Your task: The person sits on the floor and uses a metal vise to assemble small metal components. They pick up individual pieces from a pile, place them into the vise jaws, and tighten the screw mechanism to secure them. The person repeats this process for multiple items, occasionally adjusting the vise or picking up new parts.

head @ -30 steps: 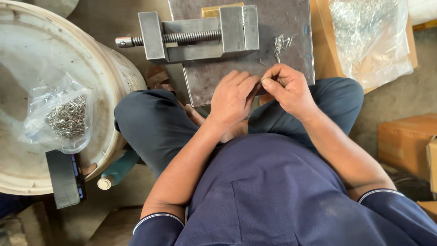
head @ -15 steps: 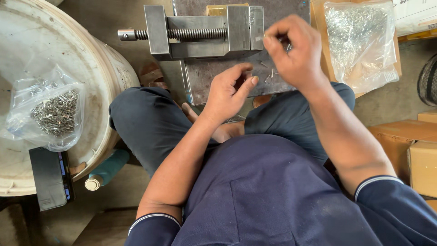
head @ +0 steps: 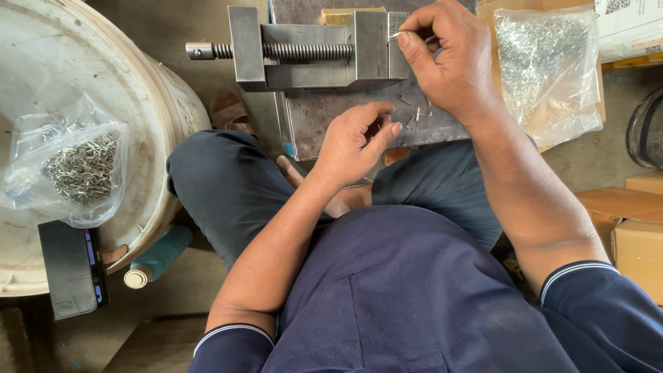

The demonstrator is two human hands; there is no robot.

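Drum: while the person sat cross-legged, a big white drum (head: 148, 97) stood at their left knee, its lid carrying other things.
Plate: a grey steel plate (head: 318, 124) lay in front of the knees, bearing the vise and loose pins.
Vise: a steel vise (head: 311, 48) sat on the plate's far edge, its screw pointing toward the drum.
Right bag: a clear bag (head: 545, 69) of shiny metal bits lay on cardboard, just beside the right hand.
Left bag: a second clear bag (head: 69, 162) of the same bits rested on the drum lid.
Phone: a dark phone (head: 69, 266) lay near the lid's rim, below the left bag.
Right hand: the right hand (head: 452, 59) was at the vise's right end, thumb and forefinger pinched on a small wire piece (head: 397, 33) touching the vise.
Left hand: the left hand (head: 356, 141) hovered over the plate's near edge, fingers curled; I could not tell whether it held anything.
Pins: a few pins (head: 418, 114) lay loose on the plate between the hands.
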